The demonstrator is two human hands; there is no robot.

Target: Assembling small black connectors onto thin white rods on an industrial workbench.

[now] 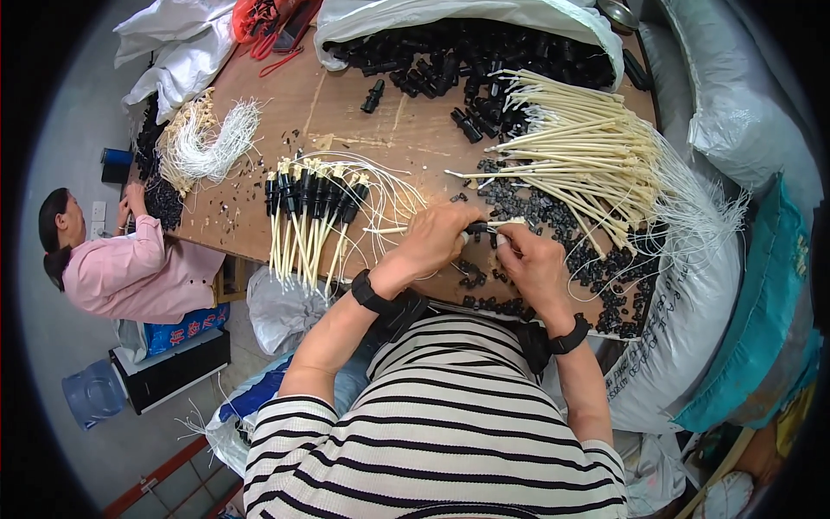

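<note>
At the front of the table, my left hand point(437, 235) is closed round a small black plastic fitting point(476, 227). A cream rod point(386, 230) sticks out past it on the left, in line with the fitting. My right hand point(531, 262) pinches at the fitting's right end, where a short cream piece point(513, 221) shows above the fingertips. How the parts join is hidden by my fingers. To the left lies a row of assembled pieces point(313, 203), black fittings on cream rods with white strings. Loose black clips point(519, 206) are scattered beyond and beside my right hand.
A pile of cream rods with white strings point(579, 143) lies at the right. Behind it, a white sack point(467, 10) spills black fittings. Bundled white strings point(216, 143) lie at the far left, where a person in pink point(121, 264) sits. Full sacks point(692, 320) crowd the right edge.
</note>
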